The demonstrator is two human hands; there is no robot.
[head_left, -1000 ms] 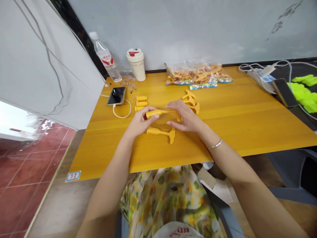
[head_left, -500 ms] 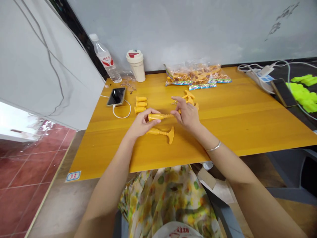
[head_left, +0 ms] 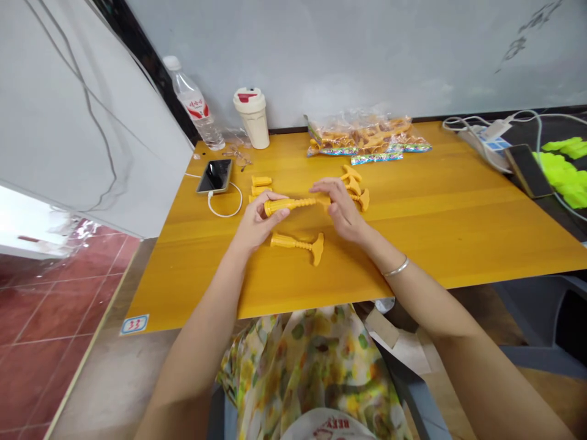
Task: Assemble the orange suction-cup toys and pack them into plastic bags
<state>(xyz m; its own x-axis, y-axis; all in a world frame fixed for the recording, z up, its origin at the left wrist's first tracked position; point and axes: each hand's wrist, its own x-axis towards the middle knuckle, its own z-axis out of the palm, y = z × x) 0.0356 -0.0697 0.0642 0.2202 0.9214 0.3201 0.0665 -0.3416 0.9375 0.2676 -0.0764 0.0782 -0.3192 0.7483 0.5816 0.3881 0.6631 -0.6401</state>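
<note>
My left hand (head_left: pixel 257 220) is closed around the ribbed barrel of a yellow plastic toy with a spiral shaft (head_left: pixel 291 205), held level over the table. The shaft points right toward my right hand (head_left: pixel 342 211), whose fingers are stretched out beside the toy's blurred handle end; whether they touch it I cannot tell. Below lies a similar yellow piece (head_left: pixel 298 244), a barrel with a twisted shaft and a T-shaped handle. Loose yellow barrels (head_left: pixel 262 181) lie behind my left hand, one partly hidden by it. Several T-handled pieces (head_left: pixel 353 180) lie behind my right hand.
Clear plastic bags of yellow parts (head_left: pixel 367 137) lie along the table's back edge. A white cup (head_left: pixel 253 119) and a water bottle (head_left: pixel 197 107) stand at the back left, near a phone (head_left: pixel 214 176) on a cable. Another phone (head_left: pixel 529 170) and bright yellow-green pieces (head_left: pixel 566 174) are at right.
My left hand and the held toy have shifted slightly left and up. The fingers of my right hand have straightened out, and more of the spiral shaft shows.
</note>
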